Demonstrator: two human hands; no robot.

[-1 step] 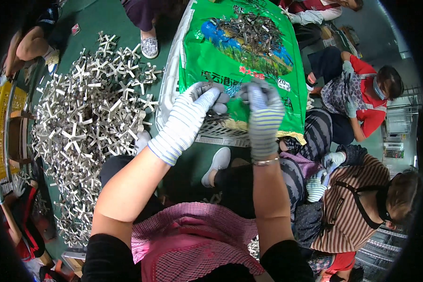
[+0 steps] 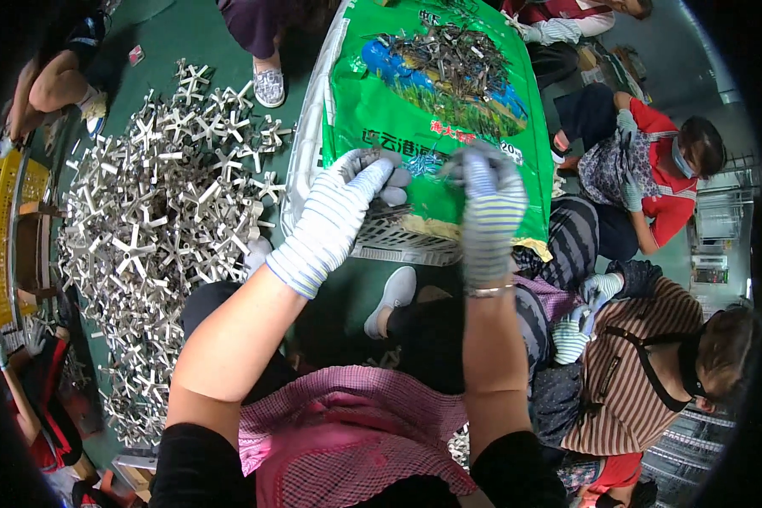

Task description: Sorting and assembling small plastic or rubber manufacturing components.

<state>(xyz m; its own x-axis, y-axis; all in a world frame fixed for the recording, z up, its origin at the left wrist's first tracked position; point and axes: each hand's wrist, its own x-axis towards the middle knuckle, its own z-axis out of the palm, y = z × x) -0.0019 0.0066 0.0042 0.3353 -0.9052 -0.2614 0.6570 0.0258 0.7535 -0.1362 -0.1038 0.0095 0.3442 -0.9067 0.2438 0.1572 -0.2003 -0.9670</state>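
Observation:
Both my hands wear white gloves with thin stripes and grey fingertips. My left hand point(image 2: 347, 207) is closed at the near left edge of a green printed sack point(image 2: 368, 102), its fingers curled round something dark that I cannot make out. To its right, my right hand point(image 2: 491, 195) hangs over the sack, slightly blurred, with thumb and fingers drawn together; what they pinch, if anything, is hidden. Between the hands lies a small cluster of pale blue strips point(image 2: 423, 163). Farther back on the sack is a heap of thin dark strips point(image 2: 461, 63).
The sack lies over a white plastic crate point(image 2: 406, 241). Left of it, a large pile of pale star-shaped pieces point(image 2: 152, 229) covers the green floor. A yellow basket point(image 2: 8, 220) stands at the far left. Co-workers sit close on the right, one in a striped top point(image 2: 635, 364).
My right hand has moved a little to the right, away from my left hand, uncovering more of the pale blue strips. My left hand stays in place.

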